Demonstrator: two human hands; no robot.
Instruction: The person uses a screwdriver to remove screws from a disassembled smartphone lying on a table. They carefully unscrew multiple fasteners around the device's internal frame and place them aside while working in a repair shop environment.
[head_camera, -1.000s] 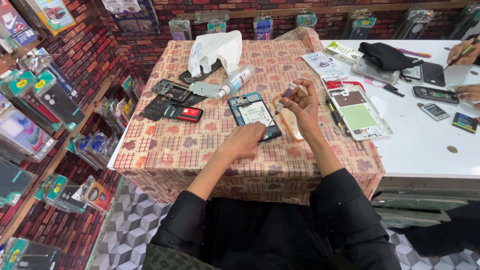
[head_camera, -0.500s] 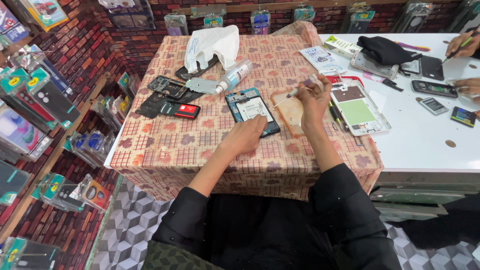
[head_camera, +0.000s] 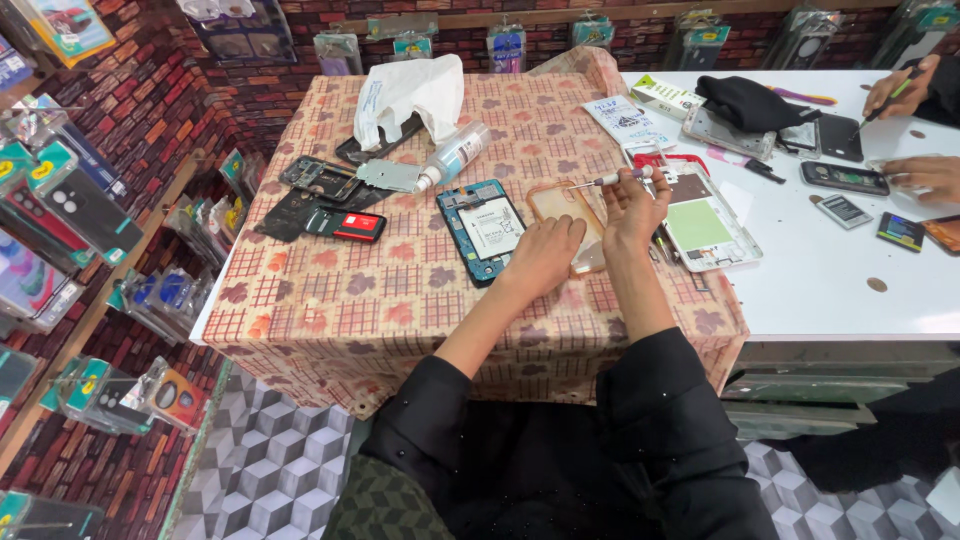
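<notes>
- Head view: left hand is resting flat, fingers loose, beside the opened blue-framed phone on the checked-cloth worktop.
- Right hand is gripping a slim silver screwdriver.

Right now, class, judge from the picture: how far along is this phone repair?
Done: the opened phone lies back-off, battery and frame exposed, with removed parts set aside at left. In hand: the right hand holds a small screwdriver; the left hand rests by the phone, on a clear case. Left: the phone is not yet closed up.
</notes>
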